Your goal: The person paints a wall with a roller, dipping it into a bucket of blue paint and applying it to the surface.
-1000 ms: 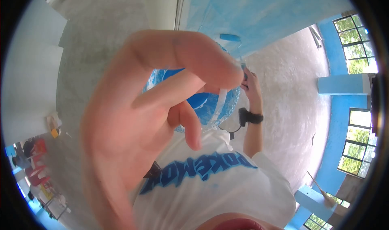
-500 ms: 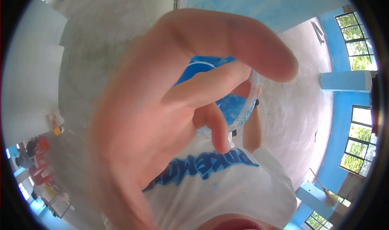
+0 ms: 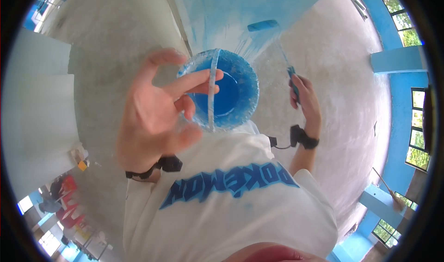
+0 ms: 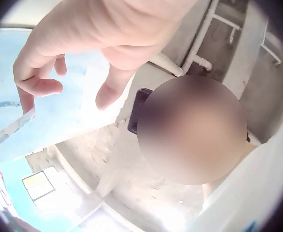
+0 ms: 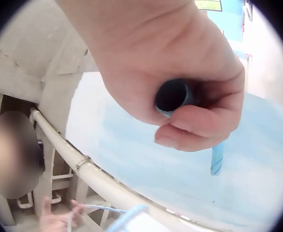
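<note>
left hand (image 3: 152, 109): fingers spread and nearly straight, wrapped round nothing. the index and middle fingertips (image 3: 201, 79) lie against the white bail (image 3: 212, 109) of the bucket (image 3: 252, 84); the left wrist view shows the same strip at the index tip. the bucket sits just beyond the fingertips, on the side of the right hand (image 3: 303, 98), mouth open to the head camera, blue paint (image 3: 231, 95) inside. the bail runs straight across the mouth, crosswise to the fingers. right hand: fist closed round the roller handle (image 5: 173, 94). its long axis points away from the body to the roller sleeve (image 3: 263, 25), which lies on the blue wall (image 3: 217, 12) past the bucket's far rim. the left hand is nearer the bucket.
</note>
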